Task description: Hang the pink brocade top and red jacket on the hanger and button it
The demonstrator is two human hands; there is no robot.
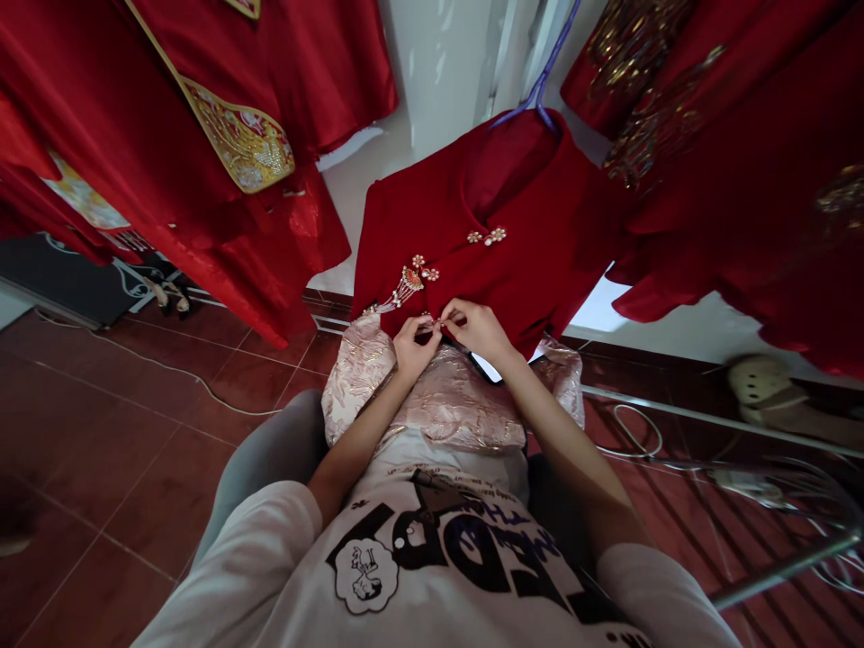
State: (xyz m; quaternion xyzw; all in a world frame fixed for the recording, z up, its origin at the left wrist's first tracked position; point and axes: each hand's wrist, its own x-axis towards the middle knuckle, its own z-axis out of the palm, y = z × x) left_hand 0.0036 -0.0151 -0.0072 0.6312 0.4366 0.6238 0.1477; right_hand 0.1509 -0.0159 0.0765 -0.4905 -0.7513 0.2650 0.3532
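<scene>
- The red jacket (465,243) hangs from a blue hanger (540,90) by its collar and is drawn down across the person's lap, with its front facing up.
- Two fastenings are in place on the front: a pearl knot closure (486,236) below the collar and a second closure (424,268) with a beaded tassel (403,290) hanging from it.
- The jacket's lowest part is where the hands are working. Whether a further fastening there is closed cannot be told, as the fingers cover it.
- The left hand (415,346) and right hand (478,328) meet at the jacket's lower edge, their fingertips (432,322) pinched narrowly together on what looks like a small bead fastening (437,322), which is mostly hidden.
- The jacket rests against the wrists, and its lower edge lies just above a pink brocade cloth (449,396) spread over the lap.
- A white printed T-shirt (432,549) covers the person's body below the arms.
- Red embroidered robes (202,117) hang to the left and more red robes (729,180) to the right.
- A metal rack (729,418) stands over the red tile floor (114,486) at the lower right.
</scene>
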